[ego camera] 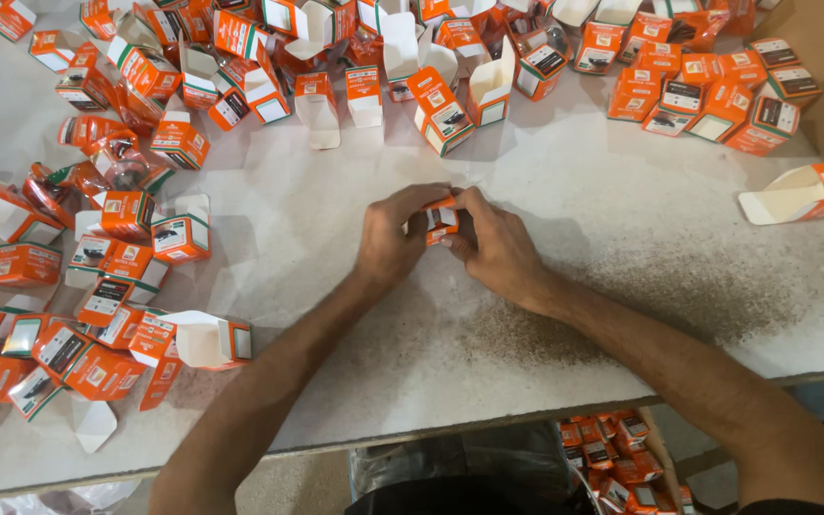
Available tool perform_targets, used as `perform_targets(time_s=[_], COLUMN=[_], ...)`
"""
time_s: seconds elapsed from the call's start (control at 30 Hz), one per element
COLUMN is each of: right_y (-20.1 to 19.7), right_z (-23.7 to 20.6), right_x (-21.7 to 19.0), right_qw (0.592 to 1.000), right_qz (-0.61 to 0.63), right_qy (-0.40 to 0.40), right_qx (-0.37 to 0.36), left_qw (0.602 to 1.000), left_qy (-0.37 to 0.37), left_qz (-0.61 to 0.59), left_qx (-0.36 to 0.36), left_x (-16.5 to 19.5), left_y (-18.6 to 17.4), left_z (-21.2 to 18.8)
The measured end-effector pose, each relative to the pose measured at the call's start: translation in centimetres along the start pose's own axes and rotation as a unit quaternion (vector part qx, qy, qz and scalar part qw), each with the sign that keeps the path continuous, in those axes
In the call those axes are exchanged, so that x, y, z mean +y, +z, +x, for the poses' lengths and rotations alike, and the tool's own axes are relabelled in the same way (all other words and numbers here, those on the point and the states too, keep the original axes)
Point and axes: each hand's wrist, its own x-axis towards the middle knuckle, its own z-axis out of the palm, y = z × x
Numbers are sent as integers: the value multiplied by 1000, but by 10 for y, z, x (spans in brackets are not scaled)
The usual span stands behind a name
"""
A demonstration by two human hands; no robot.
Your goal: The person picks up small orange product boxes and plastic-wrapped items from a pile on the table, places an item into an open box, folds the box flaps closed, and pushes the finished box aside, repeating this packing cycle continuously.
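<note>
White, scuffed tabletop (622, 219); at frame centre left hand (388, 243) and right hand (498, 248) grip one small orange cardboard box (441, 221), apparently closing it; tucking the flap needs firm fingertip pressure.

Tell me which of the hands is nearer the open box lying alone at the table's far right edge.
Right. The right hand is on the side of the open box; the left hand sits farther away, beyond it.

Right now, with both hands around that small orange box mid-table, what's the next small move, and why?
Probably press the box's end flap shut. Left hand and right hand both pinch it just above the table, and open-flapped boxes lie around, closed ones gathered at the far right.
</note>
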Motion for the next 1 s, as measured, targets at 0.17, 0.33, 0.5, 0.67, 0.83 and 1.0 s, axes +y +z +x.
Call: perform_targets(time_s=[0.17, 0.33, 0.5, 0.67, 0.83, 1.0], right_y=[3, 3, 0, -4, -6, -5], right_z=[1, 1, -1, -1, 0, 1], right_x=[3, 5, -2, -13, -11, -5], right_qw=[994, 996, 993, 994, 996, 978], right_qz=[33, 23, 13, -7, -4, -55], right_qy=[-88, -80, -110, -105, -93, -195], right_qx=[47, 36, 33, 33, 18, 46], left_qw=[982, 996, 990, 996, 987, 966], left_qy=[156, 60, 105, -19, 103, 162], left_qz=[45, 19, 62, -58, 67, 164], left_qx=[-96, -62, -74, -61, -103, -113], left_x=[15, 15, 13, 16, 17, 8], left_y=[-19, -14, -14, -11, -16, -26], left_z=[-13, -15, -16, -19, -20, -27])
